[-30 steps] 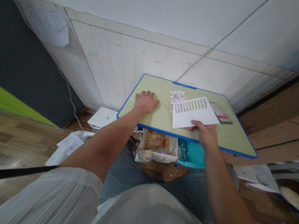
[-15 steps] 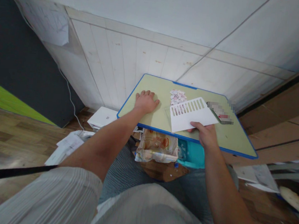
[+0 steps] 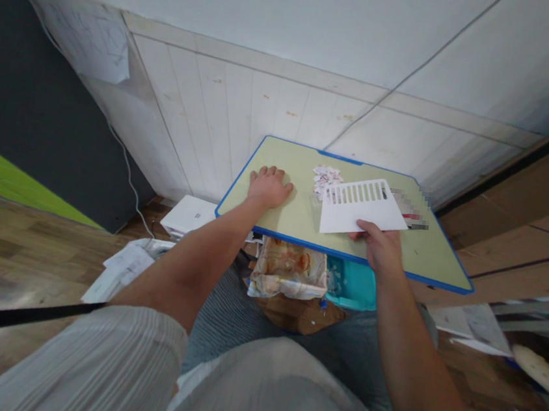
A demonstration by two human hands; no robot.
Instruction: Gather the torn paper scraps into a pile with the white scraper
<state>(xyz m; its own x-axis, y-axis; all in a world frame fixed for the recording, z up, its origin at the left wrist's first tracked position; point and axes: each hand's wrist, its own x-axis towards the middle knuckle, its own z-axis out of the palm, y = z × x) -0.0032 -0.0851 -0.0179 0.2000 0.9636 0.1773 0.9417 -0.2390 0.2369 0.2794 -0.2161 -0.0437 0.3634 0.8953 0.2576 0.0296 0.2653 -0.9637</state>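
My left hand [image 3: 270,187] lies flat on the left part of the small table [image 3: 297,224], fingers spread, holding nothing. Between thumb and fingers, my right hand [image 3: 379,243] pinches the lower right edge of a white card [image 3: 359,216] with a row of slots cut along its far side. The card is lifted over the tabletop. Just behind it is a pile of small pale pieces with pinkish marks [image 3: 325,175], partly covered by the card. A thin clear sheet [image 3: 316,203] shows at the card's left edge.
A pixelated flat object [image 3: 418,215] lies on the table's right side, partly behind the card. Below the front edge are a lined basket [image 3: 288,287] and a turquoise bin [image 3: 353,300]. A white box [image 3: 189,215] stands left; the wall borders the table's back.
My right hand has shifted the card slightly right and turned it, so more of the clear sheet shows and the pixelated object is more covered. My left hand has stayed put.
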